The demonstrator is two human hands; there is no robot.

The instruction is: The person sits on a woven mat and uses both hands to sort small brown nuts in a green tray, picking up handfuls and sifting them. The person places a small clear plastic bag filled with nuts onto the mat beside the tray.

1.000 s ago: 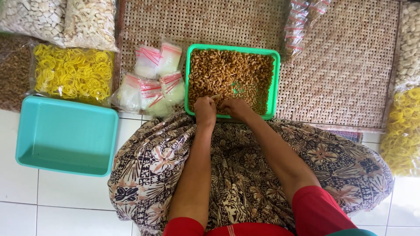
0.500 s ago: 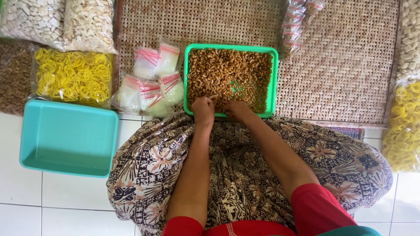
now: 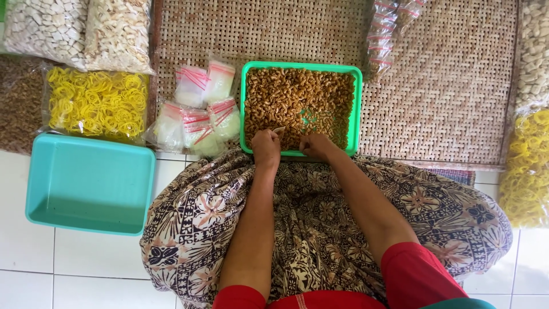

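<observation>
A green tray [image 3: 358,103] full of small brown curled snacks [image 3: 297,97] rests on a woven mat in front of my lap. My left hand [image 3: 266,147] is at the tray's near edge, fingers curled around a small clear bag whose mouth shows as a pale edge at its thumb. My right hand [image 3: 316,146] sits beside it at the same edge, fingers bent down into the snacks. What the right fingers hold is hidden. Several small filled bags with red-striped tops [image 3: 197,111] lie just left of the tray.
A hollow turquoise tub [image 3: 88,183] stands on white tiles at my left. Big bags of yellow ring crackers [image 3: 97,103] and pale crackers [image 3: 74,28] lie behind it. More bagged goods line the right edge [image 3: 529,166]. A patterned skirt covers my lap.
Both hands stay at the tray's near edge with only small finger movements. The view has drifted slightly.
</observation>
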